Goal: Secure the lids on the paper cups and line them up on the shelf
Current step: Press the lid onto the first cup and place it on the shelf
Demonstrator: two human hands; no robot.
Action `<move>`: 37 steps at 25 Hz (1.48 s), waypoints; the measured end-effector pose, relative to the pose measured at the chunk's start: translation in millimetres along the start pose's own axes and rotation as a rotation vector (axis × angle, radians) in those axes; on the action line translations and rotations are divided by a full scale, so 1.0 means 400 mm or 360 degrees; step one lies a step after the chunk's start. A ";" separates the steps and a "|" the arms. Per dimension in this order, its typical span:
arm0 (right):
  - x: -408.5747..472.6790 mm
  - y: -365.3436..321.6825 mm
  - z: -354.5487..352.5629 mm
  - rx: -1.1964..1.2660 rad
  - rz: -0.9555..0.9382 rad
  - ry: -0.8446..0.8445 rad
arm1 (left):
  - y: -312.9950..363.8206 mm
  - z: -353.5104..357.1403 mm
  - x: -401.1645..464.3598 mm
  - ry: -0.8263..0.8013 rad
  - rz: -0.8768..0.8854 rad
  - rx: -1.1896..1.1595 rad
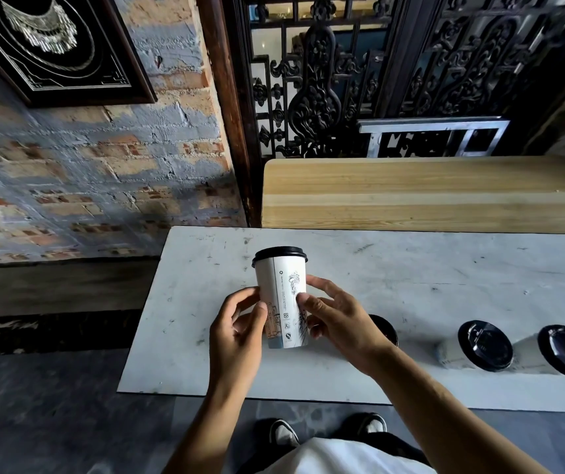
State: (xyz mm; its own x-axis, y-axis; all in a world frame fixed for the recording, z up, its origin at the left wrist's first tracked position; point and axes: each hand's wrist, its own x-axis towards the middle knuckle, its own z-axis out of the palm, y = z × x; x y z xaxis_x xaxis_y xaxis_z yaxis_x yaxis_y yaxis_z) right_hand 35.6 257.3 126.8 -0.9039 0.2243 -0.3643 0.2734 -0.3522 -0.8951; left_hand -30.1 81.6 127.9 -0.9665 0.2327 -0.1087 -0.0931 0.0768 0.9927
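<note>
A white printed paper cup (282,289) with a black lid (279,254) on top is held upright above the white table (411,268). My left hand (240,326) grips its lower left side and my right hand (335,319) its right side. Three more lidded cups stand on the table to the right: one (385,328) mostly hidden behind my right wrist, a second (479,347) and a third (561,352) near the right edge. The light wooden shelf (428,193) runs behind the table.
A brick wall with a framed picture (51,46) is at the left. Dark carved wooden screens (376,73) stand behind the shelf. A metal frame (435,135) leans against them. My shoes (284,432) show on the grey floor below.
</note>
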 end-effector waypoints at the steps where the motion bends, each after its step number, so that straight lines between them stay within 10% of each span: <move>1: 0.003 -0.003 0.007 0.0002 -0.0008 0.0008 | 0.004 -0.003 0.006 -0.0035 -0.0003 0.0003; 13: 0.156 -0.073 -0.006 -0.0713 -0.0091 0.0063 | 0.009 -0.002 0.165 -0.0370 0.0034 0.0142; 23: 0.691 -0.144 -0.141 -0.1396 -0.0130 0.0047 | -0.097 0.194 0.680 -0.0393 -0.0262 0.0295; 37: 1.244 0.013 -0.299 -0.1795 -0.0609 0.0147 | -0.415 0.358 1.171 -0.0250 0.0152 0.0912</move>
State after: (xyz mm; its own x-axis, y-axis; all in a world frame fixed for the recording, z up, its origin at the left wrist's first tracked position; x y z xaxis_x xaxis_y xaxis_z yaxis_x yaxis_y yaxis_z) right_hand -373.4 475.6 -90.0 -0.9751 0.2217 -0.0004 0.1681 0.7380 -0.6536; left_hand -433.2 316.8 -95.4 -0.9131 0.4015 -0.0706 0.1782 0.5489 0.8167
